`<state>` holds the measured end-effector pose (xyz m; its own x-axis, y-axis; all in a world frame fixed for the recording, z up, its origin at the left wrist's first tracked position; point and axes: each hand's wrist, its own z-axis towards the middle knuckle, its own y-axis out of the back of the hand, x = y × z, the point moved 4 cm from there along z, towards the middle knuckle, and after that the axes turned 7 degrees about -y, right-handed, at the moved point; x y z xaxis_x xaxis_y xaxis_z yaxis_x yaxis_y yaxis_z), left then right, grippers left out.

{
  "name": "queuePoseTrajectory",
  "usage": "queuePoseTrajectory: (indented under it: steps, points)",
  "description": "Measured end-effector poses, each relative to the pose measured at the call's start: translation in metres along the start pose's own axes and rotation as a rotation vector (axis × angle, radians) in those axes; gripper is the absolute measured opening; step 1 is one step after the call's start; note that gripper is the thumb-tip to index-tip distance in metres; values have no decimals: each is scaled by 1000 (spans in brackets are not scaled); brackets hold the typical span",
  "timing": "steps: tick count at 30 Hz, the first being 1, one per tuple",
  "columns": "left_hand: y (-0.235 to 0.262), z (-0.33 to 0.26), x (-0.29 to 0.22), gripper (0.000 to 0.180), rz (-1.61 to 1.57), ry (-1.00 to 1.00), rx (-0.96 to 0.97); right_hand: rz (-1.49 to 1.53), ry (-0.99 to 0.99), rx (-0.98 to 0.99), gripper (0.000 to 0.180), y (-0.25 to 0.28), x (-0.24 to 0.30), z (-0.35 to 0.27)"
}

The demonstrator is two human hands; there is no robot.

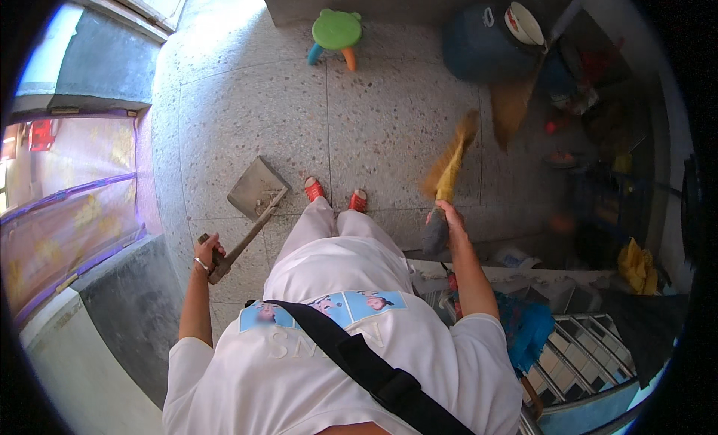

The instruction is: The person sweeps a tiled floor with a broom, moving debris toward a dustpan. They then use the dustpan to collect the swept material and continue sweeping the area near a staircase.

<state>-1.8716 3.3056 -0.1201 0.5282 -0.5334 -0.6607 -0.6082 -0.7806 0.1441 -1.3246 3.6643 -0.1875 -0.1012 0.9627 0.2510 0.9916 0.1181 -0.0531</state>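
Note:
At the left, my left hand [209,251] is closed around the handle of a dustpan [258,187]. The pan is grey and rests on the floor ahead of my feet, with some debris lying in it near the handle. On the right, my right hand [449,215] grips a short hand broom [450,169] by its grey-wrapped handle. Its yellow binding and brown bristles point forward, away from me. The bristles look slightly blurred, and I cannot tell whether they touch the floor. A wide gap of floor lies between broom and dustpan.
A small green stool [336,29] with coloured legs stands ahead. Far right are a large blue barrel [479,44] with a white basin [524,23] on it and another broom [511,109]. A metal rack [591,353] stands at my right; a low wall [127,308] runs along my left.

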Motion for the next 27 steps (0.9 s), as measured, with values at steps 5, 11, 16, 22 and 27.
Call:
queuePoseTrajectory:
  steps: [5, 11, 16, 22, 27]
  points:
    - [15, 10, 14, 21, 17, 24, -12, -40, 149, 134, 31, -10, 0, 15]
    - [11, 9, -1, 17, 114, 129, -116, 18, -117, 241, 27, -65, -1, 16]
    - [11, 15, -4, 18, 165, 168, -177, 210, -217, 339, 32, -40, 33, -23]
    - [15, 37, -2, 15, 78, 283, -207, -212, 121, 152, 34, -44, 78, -37]
    - [5, 42, -25, 14, 34, 178, -180, -428, 98, -103, 49, 7, 61, 54]
